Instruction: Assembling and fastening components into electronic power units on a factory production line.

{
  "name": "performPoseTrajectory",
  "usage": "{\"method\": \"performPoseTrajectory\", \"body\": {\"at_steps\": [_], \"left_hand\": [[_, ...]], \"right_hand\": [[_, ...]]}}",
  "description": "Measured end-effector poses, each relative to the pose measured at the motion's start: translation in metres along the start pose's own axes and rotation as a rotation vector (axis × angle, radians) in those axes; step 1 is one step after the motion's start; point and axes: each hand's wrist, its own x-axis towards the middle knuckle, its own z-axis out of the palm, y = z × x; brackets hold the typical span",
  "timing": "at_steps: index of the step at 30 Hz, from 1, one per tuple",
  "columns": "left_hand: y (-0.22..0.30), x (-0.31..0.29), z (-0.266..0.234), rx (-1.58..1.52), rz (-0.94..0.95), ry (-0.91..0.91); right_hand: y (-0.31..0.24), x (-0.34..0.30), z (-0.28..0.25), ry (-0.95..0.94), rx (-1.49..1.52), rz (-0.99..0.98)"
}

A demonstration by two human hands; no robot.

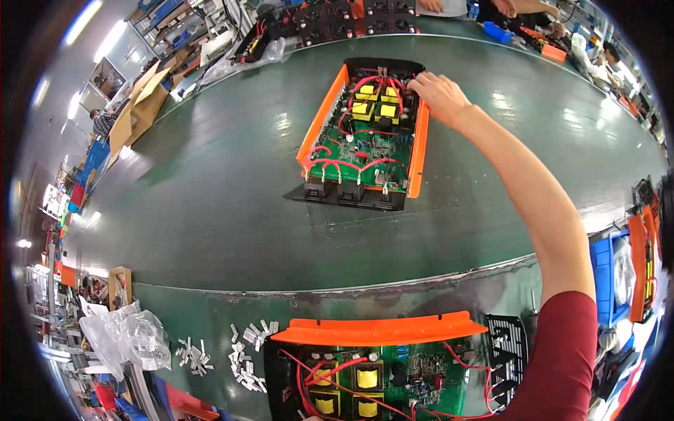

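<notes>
My right hand reaches far across the belt. Its fingers are bent over the far right corner of an open power inverter. This unit has orange side walls, black end panels, a green circuit board, yellow-wrapped transformers and red wires. In front of me lies a second open inverter, with an orange side wall, a black slotted end panel and loose red wires over its board. Of my left hand only a sliver seems to show at the bottom edge by this second unit; its fingers are hidden.
Small silvery metal pieces lie in loose piles left of the near unit, beside clear plastic bags. A dark green belt runs across. At the right stands a blue bin. Other people's hands are at the far side.
</notes>
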Motion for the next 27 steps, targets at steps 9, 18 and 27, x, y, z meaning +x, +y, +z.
{"method": "performPoseTrajectory", "body": {"at_steps": [9, 18, 27], "left_hand": [[0.009, 0.006, 0.002, -0.026, -0.011, 0.039], [-0.006, -0.035, -0.009, 0.044, 0.059, 0.058], [-0.025, -0.054, -0.067, 0.015, 0.037, 0.022]], "right_hand": [[0.017, -0.025, -0.037, -0.034, 0.146, -0.106], [-0.029, -0.126, -0.127, -0.174, 0.138, -0.236], [-0.092, -0.136, -0.210, -0.412, 0.065, -0.016]]}}
